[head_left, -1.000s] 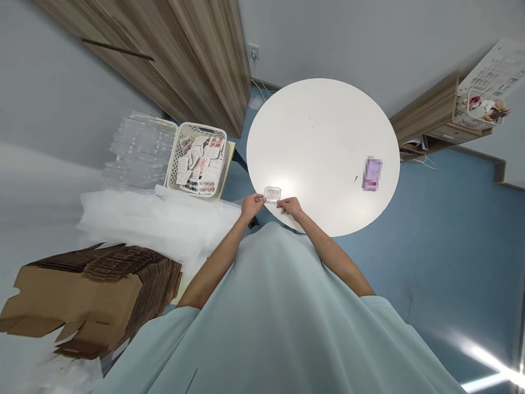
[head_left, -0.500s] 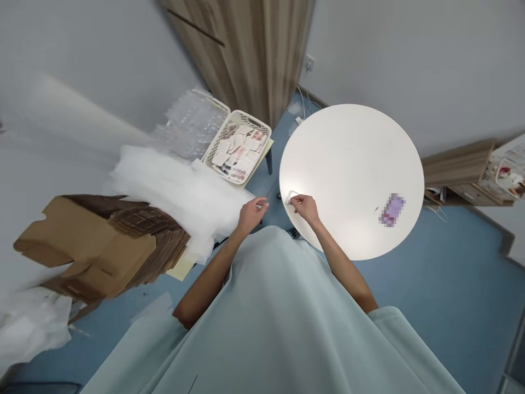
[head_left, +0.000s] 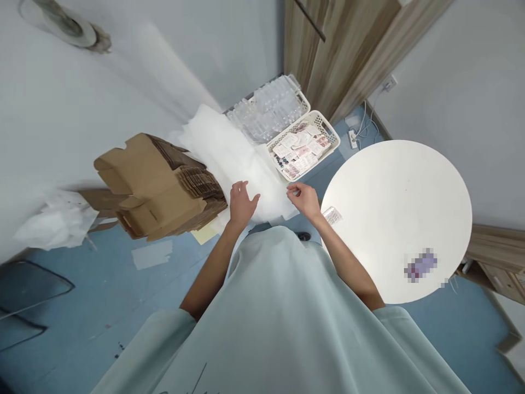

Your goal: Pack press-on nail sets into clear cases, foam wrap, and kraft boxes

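Observation:
My left hand (head_left: 243, 203) is over the edge of a stack of white foam sheets (head_left: 241, 158), with its thumb and fingers apart and nothing held. Off the right end of that stack, my right hand (head_left: 304, 199) is in the air, empty, its fingers loosely curled and a gap showing between thumb and forefinger. A small clear packet (head_left: 332, 215) lies on the round white table (head_left: 394, 191), beside my right wrist. Left of the foam is a pile of flat brown cardboard boxes (head_left: 156, 180).
Behind the foam stand a white basket of small printed cards (head_left: 302, 149) and another basket of clear plastic boxes (head_left: 270, 106). A blurred purple thing (head_left: 421, 266) lies on the table. Cables and a power strip (head_left: 353, 139) are on the floor by the cabinet (head_left: 348, 49).
The view has swung left. My right hand has let go of the packet and left the table for the foam. My left hand has reached over the foam and its fingers have spread.

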Tool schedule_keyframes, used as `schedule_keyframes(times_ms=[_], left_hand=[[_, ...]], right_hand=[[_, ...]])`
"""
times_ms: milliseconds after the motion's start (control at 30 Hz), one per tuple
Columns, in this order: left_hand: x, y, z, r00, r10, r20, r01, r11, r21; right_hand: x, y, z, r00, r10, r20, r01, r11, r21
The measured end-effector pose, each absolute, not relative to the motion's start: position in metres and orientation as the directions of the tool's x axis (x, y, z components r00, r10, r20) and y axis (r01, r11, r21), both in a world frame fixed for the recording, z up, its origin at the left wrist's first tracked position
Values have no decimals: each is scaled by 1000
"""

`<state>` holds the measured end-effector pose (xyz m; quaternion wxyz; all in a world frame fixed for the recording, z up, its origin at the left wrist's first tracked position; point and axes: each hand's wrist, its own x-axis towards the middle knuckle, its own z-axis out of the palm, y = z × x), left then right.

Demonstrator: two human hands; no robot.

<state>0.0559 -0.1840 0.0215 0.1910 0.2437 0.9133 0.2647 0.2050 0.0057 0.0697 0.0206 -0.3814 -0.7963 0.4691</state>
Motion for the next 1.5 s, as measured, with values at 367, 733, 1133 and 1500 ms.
schedule_keyframes(times_ms=[367, 733, 1133, 1500], left_hand=[[36, -183, 2, -741, 576, -345, 464, 811, 356], [55, -210, 55, -766, 643, 14, 549, 643, 534], [135, -175, 131, -517, 854, 64, 614, 318, 722], [217, -87, 115, -448, 855, -262, 94, 337, 937]], right_hand=[[174, -21, 64, -740, 542, -399, 616, 308, -725], [155, -41, 73, -819, 483, -311, 456, 217, -863], [224, -23, 120, -633, 746, -207, 372, 59, -927], [392, -10, 123, -203, 940, -274, 238, -224, -945]])
